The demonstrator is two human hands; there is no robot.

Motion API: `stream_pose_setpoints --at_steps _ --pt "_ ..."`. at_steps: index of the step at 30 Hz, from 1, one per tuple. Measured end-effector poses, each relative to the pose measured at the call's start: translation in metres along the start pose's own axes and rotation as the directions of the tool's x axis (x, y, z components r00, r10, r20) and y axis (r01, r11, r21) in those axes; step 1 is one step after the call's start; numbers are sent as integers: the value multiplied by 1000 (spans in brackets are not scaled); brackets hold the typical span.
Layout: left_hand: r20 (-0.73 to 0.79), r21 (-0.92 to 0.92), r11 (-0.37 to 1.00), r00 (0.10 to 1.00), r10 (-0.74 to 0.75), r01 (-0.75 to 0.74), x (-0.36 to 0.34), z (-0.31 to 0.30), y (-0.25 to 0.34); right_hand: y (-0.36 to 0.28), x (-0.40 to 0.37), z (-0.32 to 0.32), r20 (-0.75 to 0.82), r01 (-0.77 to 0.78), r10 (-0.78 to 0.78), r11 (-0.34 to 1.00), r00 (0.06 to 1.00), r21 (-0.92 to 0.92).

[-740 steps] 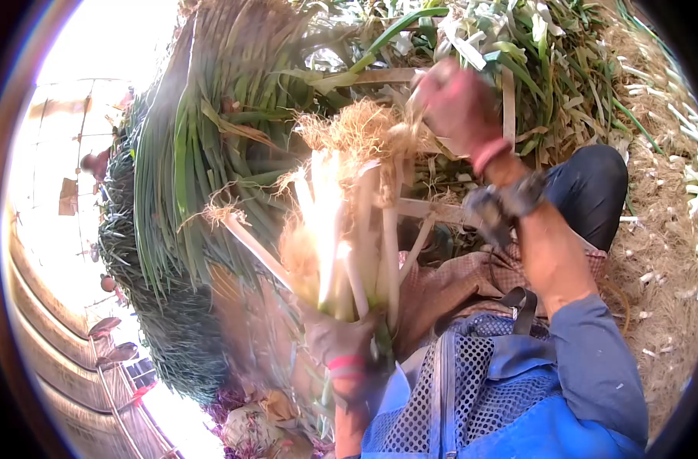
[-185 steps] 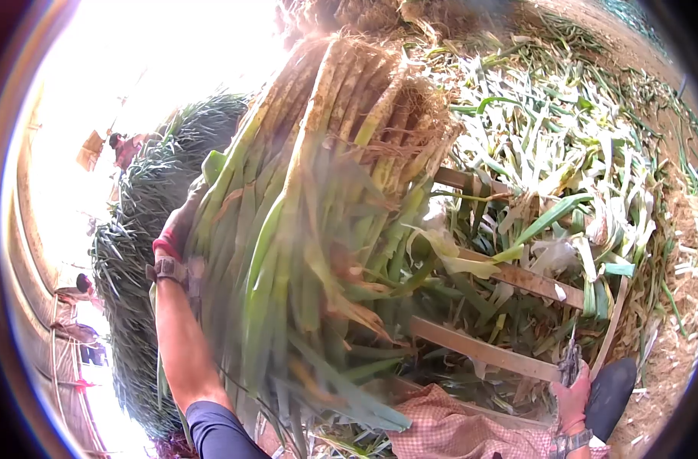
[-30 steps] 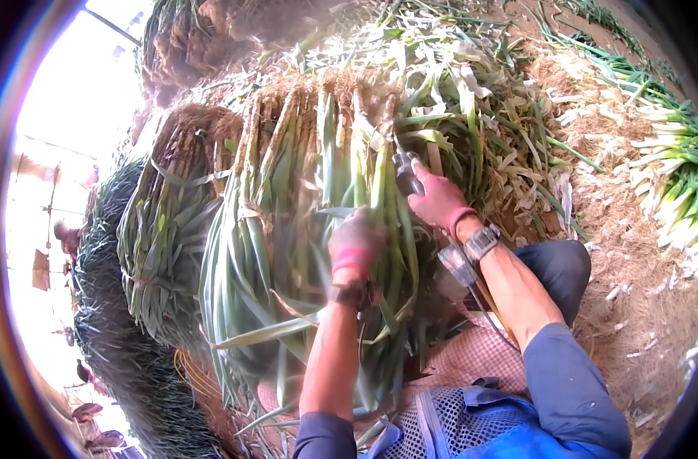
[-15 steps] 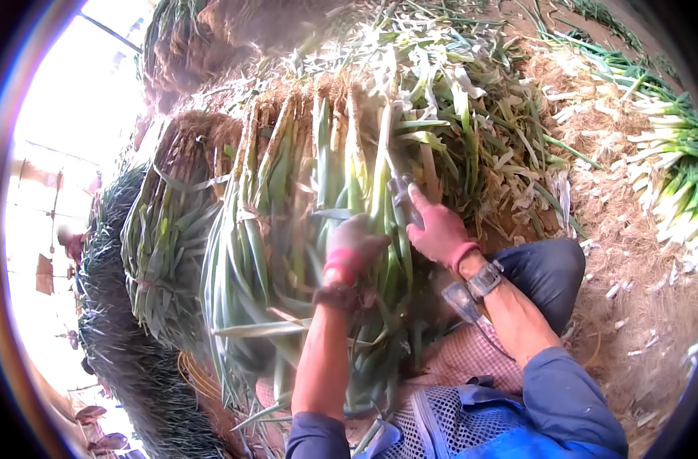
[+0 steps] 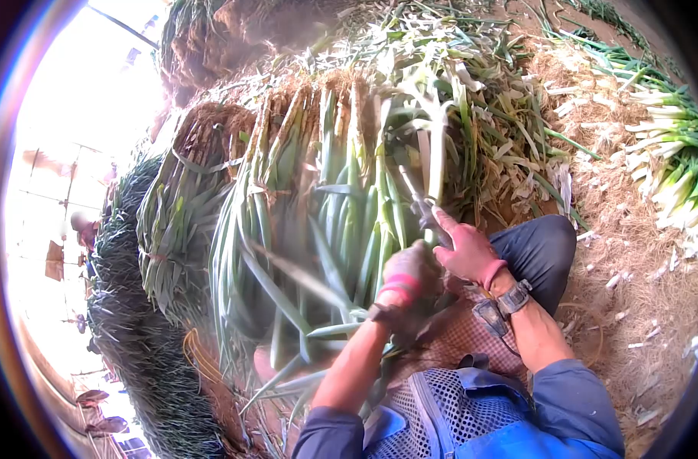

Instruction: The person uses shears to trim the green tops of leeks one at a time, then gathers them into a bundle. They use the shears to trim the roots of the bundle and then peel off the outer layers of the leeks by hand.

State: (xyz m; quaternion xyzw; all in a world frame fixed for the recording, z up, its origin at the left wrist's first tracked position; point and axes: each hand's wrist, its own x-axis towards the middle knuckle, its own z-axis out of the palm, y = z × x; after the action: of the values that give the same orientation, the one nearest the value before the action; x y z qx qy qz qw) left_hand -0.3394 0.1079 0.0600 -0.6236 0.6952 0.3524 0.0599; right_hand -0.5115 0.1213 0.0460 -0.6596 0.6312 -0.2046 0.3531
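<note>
At four o'clock from the stringy-rooted green onions, the left hand clutches a smooth stalk, the right hand a slim nozzle.

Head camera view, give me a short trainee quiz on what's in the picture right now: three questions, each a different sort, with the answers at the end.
1. Multiple choice: which holds the slim tool? A) left hand B) right hand C) neither
2. True or false: the roots of the long leafy stalks in the middle point toward the top of the picture.
3. Fill in: the row of white-stemmed plants lies near the picture's ____ edge.

Key: 1 B; 2 true; 3 right.
</note>
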Motion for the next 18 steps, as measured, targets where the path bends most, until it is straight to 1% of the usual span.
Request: stream_pose_setpoints --at_steps 1,2,3,4,5,7,8,9,10,11,12,13,14,15,17,18 --pt "6 27 999 999 36 -36 -3 14 4 2 -3 -2 1 0 0 1000 1000 1" --pt "15 -50 989 990 143 -142 -13 18 10 2 -5 -6 19 -56 56 998 998 -12" --pt "285 60 992 954 89 -111 -9 15 19 3 -6 -9 35 -110 111 994 993 -27" --pt "254 68 988 960 118 -139 -13 16 22 12 -7 -6 19 11 -11 1000 1000 -6" --pt "227 77 983 963 144 -165 -18 17 23 10 -11 -6 30 19 -18 999 999 -36" --pt "135 80 994 988 69 -81 -27 -9 27 -1 -10 -15 60 -23 23 1000 998 7" --pt "101 7 994 989 106 -107 -5 -3 1 -2 -10 -17 60 -27 27 1000 998 7" --pt "-39 -126 986 994 104 -108 -4 -11 -10 -3 -9 -18 114 -17 17 1000 993 -3" --pt "-81 -159 985 995 56 -68 4 -24 -20 -4 -6 -19 166 -3 5 1000 986 -12" --pt "-181 -31 999 983 37 -44 16 -32 -27 -7 -3 -18 167 -4 6 1000 986 -12" --pt "-309 26 999 950 52 -46 21 -43 -28 -12 0 -15 209 -38 46 998 977 -43" --pt "-296 -29 999 955 -31 24 37 -50 -34 -16 3 -13 245 -69 86 995 966 -77" --pt "-372 -20 1000 928 -12 5 51 -51 -42 -14 11 -5 225 -109 123 992 967 -71" --pt "-444 -11 1000 896 7 -13 60 -55 -43 -14 18 -3 224 -112 125 991 967 -72" --pt "-423 16 1000 906 -2 10 75 -65 -42 -16 32 -2 130 -76 80 996 988 -39" --pt "-405 46 998 914 -12 34 80 -72 -39 -19 36 -4 112 -53 57 998 992 -43"
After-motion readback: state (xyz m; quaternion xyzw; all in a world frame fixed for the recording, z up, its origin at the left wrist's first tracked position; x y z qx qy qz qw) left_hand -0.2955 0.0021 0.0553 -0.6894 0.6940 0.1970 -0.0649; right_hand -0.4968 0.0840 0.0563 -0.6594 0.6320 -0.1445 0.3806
